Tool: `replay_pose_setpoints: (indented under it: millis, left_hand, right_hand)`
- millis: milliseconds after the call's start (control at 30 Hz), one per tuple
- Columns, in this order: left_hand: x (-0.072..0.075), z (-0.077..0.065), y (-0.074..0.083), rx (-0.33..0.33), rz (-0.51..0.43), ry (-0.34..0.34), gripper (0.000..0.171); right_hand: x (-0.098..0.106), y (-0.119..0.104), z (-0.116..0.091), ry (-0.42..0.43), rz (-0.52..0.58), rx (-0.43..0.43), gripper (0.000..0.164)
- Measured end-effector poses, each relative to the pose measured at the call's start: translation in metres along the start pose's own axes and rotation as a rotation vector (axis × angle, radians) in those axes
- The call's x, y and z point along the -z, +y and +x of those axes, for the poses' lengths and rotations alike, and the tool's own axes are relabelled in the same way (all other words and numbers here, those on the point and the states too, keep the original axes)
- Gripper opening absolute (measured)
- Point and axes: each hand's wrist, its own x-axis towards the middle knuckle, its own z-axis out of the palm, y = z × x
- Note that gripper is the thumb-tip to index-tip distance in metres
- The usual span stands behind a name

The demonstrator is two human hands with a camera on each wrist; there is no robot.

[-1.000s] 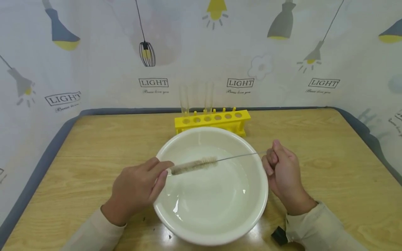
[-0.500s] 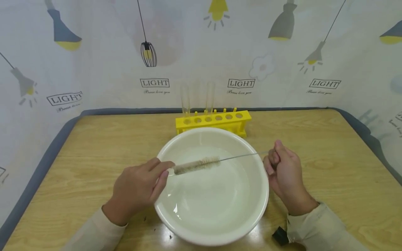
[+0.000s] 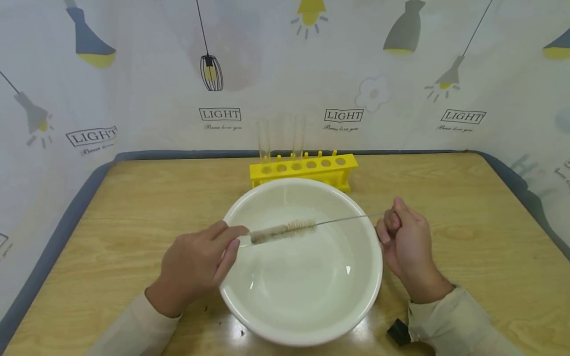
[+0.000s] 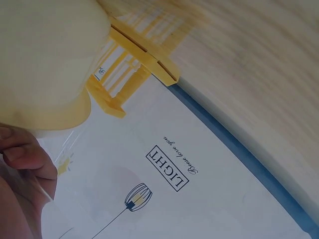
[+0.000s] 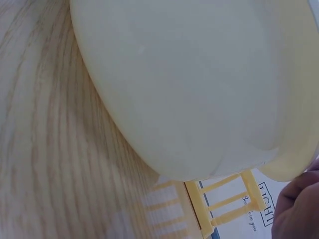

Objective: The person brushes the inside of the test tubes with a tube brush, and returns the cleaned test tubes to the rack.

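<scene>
My left hand (image 3: 196, 267) pinches the closed end of a clear test tube (image 3: 244, 241) between thumb and fingers, at the left rim of a white basin (image 3: 300, 338). Inside the tube sits part of a tube brush (image 3: 302, 226); its bristles look pressed flat there and fan out beyond the mouth. The thin wire handle runs right to my right hand (image 3: 407, 247), whose curled fingers grip its end by the right rim. Tube and brush lie nearly level above the basin. Left hand fingers (image 4: 27, 159) and right hand fingers (image 5: 301, 199) show at the wrist views' edges.
Behind the basin stands a yellow test tube rack (image 3: 307, 168) with two clear tubes (image 3: 264, 143) upright in it. The basin seems to hold clear water. A small black object (image 3: 399, 332) lies beside the right sleeve. A printed curtain borders the wooden table (image 3: 481, 237).
The brush has shifted slightly right relative to the left hand, with the right hand moving a little the same way. Both hands keep their grips.
</scene>
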Motion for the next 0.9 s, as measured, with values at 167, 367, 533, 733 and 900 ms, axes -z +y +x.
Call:
replay_pose_setpoints:
  millis: [167, 367, 533, 733, 900]
  left_hand:
    - [-0.0002, 0.0006, 0.0004, -0.006, -0.001, 0.008, 0.035]
    - [0.001, 0.001, 0.0007, 0.0, -0.003, 0.004, 0.034]
    - [0.0004, 0.0009, 0.0004, -0.007, -0.001, 0.007, 0.035]
    - [0.002, 0.0012, -0.0005, 0.006, -0.004, -0.021, 0.032]
    - [0.0017, 0.0012, -0.0011, 0.0, -0.007, -0.005, 0.033]
  right_hand:
    - [0.0, -0.0009, -0.0007, 0.022, -0.025, 0.001, 0.042]
    - [0.0, -0.0011, 0.0009, 0.031, -0.047, 0.021, 0.045]
    - [0.0009, -0.0017, 0.0014, 0.021, -0.059, 0.025, 0.045]
    - [0.0013, -0.0034, 0.0032, -0.011, -0.06, 0.049, 0.045]
    - [0.0022, -0.0045, 0.0041, -0.022, -0.029, 0.05, 0.044]
